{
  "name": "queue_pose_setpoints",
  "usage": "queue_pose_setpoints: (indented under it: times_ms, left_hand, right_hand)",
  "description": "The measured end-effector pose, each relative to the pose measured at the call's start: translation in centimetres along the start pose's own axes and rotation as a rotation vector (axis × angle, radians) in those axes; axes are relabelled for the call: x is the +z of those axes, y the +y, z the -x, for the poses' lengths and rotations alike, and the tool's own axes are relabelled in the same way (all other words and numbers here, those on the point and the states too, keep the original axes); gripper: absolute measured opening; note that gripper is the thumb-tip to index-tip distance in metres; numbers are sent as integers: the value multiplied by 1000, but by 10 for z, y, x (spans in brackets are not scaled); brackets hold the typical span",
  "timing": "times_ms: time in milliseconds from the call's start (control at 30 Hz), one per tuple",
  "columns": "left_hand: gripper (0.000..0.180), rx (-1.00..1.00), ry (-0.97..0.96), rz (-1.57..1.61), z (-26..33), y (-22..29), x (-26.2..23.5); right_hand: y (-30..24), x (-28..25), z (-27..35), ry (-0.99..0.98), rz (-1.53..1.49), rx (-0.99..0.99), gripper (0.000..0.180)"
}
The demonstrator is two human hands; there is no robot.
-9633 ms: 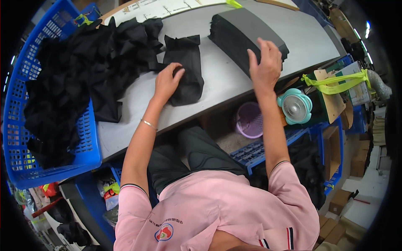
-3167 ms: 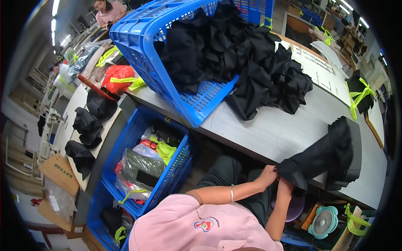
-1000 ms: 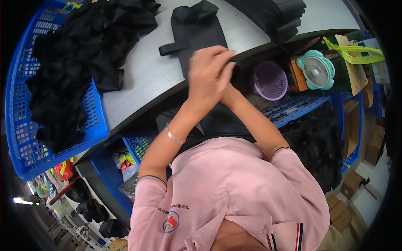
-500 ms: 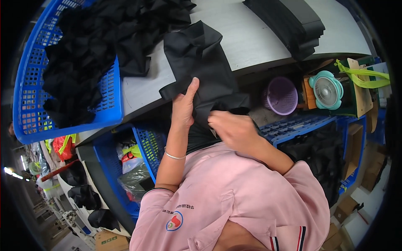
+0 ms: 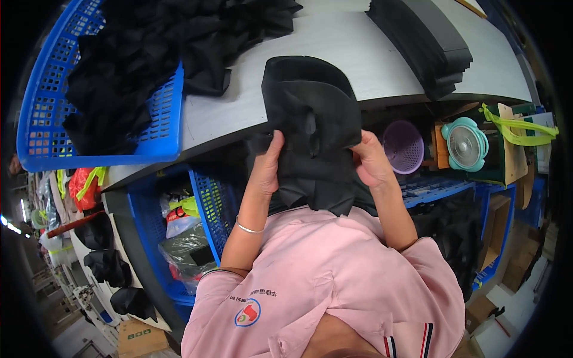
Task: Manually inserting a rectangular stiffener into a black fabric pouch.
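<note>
A piece of black fabric [image 5: 334, 116], sewn into a tube or pouch shape, is stretched between my two hands at the table's front edge. Its far end gapes in a rounded opening and rests on the table; the near end hangs toward my lap in loose folds. My left hand [image 5: 268, 166] grips its left side, thumb on top, and a small black flap sticks out beside it. On the opposite side my right hand [image 5: 375, 162] pinches the edge, its fingertips partly hidden behind the cloth.
A blue basket [image 5: 170, 143] heaped with black fabric pieces [image 5: 113, 89] stands left on the white table [image 5: 239, 107]. Stacked flat black pieces [image 5: 424, 48] lie at far right. Below are a purple basket [image 5: 403, 146], a teal fan [image 5: 465, 146] and a blue crate [image 5: 209, 209] of bagged items.
My right hand has moved outward and up from the near end to the fabric's right edge. The fabric is now spread wider, with its far opening rounded toward the table.
</note>
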State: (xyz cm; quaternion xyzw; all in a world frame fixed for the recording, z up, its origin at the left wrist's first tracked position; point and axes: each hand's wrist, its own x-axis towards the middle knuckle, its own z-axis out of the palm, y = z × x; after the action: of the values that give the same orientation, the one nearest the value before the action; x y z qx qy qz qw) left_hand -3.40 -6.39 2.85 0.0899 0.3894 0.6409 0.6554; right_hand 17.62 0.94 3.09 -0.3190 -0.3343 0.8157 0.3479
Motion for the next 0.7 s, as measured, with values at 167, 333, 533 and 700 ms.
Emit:
queue_pose_setpoints:
  times_ms: [167, 333, 533, 700]
  left_hand:
    - [35, 108, 2, -43, -10, -2, -1]
    - [20, 125, 81, -2, -12, -4, -10]
    - [19, -52, -60, 117, -6, 2, -16]
    - [36, 18, -85, -15, -2, 3, -10]
  right_hand:
    - [15, -4, -7, 86, -11, -7, 25]
    - [-1, 9, -2, 186, 175, 2, 24]
    - [7, 1, 3, 82, 58, -81, 26]
    - [11, 15, -5, 141, 22, -38, 27]
